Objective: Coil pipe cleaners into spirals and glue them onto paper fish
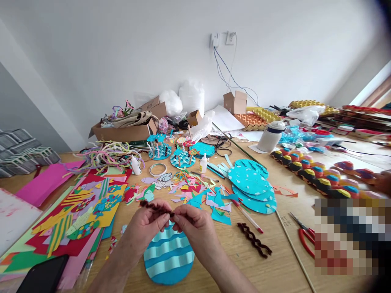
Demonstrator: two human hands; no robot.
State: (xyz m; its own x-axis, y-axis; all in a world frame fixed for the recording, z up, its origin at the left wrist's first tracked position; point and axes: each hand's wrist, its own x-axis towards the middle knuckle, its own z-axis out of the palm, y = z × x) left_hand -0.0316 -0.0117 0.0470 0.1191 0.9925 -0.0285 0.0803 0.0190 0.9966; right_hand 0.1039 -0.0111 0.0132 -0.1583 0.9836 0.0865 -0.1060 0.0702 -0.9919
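Observation:
Both my hands meet above a blue paper disc with wavy light-blue paper strips across it. Between them is a dark brown fuzzy pipe cleaner. My left hand pinches it, and one curled end sticks out past the knuckles. My right hand grips the other end with thumb and fingertips. To the right, more brown twisted pipe cleaners lie on the table. Blue paper scraps and a red-tipped pen are beyond my right hand.
Paper fish lie on coloured sheets at left, near a black phone. Blue discs, a thin stick and red-handled scissors are at right. Glue bottles and finished fish stands stand farther back.

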